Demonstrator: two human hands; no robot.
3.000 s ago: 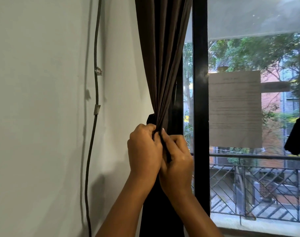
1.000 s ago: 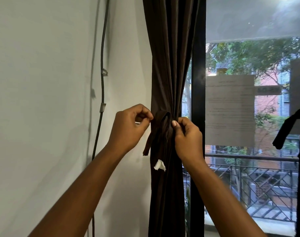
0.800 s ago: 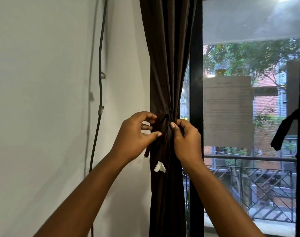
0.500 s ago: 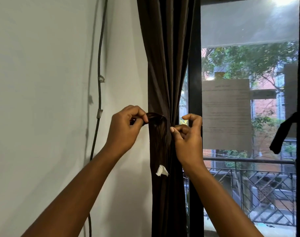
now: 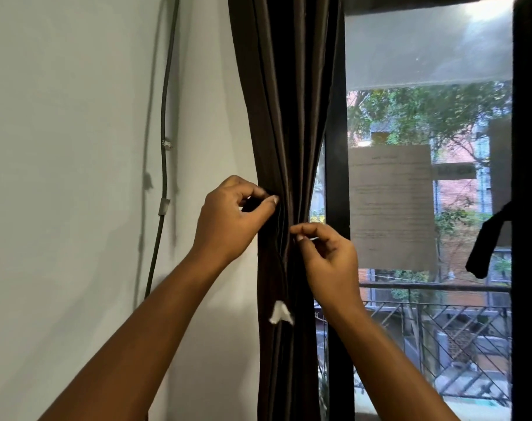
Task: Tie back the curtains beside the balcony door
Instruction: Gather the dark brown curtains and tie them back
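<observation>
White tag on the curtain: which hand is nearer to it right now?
Right. The right hand is just above and to the right of the white tag; the left hand is higher, at the curtain's left edge.

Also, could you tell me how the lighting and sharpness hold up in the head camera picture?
Head view: glare washes out the glass at top right; the dark curtain shows only faint fold detail; the cable and both hands cast soft shadows on the wall; the sheet of paper on the glass has text too blurred to read.
</observation>
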